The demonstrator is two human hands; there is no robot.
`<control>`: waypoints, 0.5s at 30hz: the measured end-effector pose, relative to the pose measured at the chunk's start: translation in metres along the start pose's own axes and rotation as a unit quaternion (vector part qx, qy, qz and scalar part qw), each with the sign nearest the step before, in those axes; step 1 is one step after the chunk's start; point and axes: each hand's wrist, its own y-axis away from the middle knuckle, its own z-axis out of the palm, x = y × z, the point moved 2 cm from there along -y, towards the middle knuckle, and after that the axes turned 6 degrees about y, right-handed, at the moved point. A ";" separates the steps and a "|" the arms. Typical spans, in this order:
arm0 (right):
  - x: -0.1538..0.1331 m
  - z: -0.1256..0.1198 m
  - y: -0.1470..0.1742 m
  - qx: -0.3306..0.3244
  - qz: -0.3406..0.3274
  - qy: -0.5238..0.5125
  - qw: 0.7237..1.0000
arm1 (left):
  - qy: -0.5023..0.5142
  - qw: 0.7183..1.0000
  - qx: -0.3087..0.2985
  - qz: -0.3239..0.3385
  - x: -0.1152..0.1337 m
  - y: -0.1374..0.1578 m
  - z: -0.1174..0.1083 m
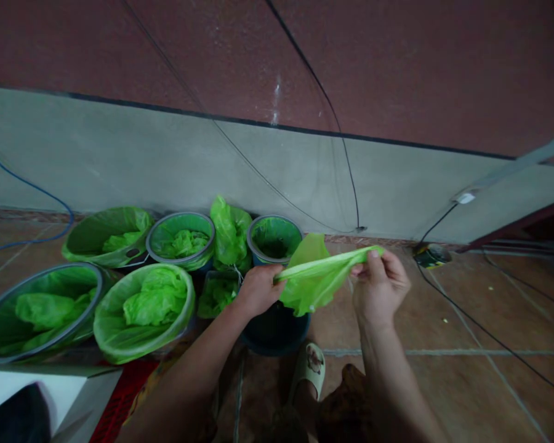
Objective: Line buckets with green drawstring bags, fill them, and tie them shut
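A thin green plastic bag [311,280] is stretched between my two hands, its top edge pulled into a nearly straight line. My left hand [261,288] grips one end of that edge, fingers closed. At the other end my right hand [381,280] pinches the edge between thumb and fingers. Below the bag stands a dark round bin [277,335], partly hidden by the bag and my left hand. Just behind is a grey-rimmed bin [276,216] lined in green.
Several green-lined bins stand to the left, among them a large oval bin [99,280] and a round bin [180,215]. A crumpled green bag [231,231] sits against the wall [166,154]. Cables cross the tiled floor [489,320] at right, by a small can [433,255].
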 end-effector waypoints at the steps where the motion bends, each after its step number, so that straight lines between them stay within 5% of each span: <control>1: 0.000 -0.006 -0.007 0.021 -0.002 -0.007 1.000 | -0.009 1.000 -0.001 -0.005 -0.001 0.000 -0.003; 15: 0.005 -0.070 -0.052 0.213 0.000 -0.032 0.976 | -0.038 0.993 0.064 -0.096 -0.049 -0.005 -0.039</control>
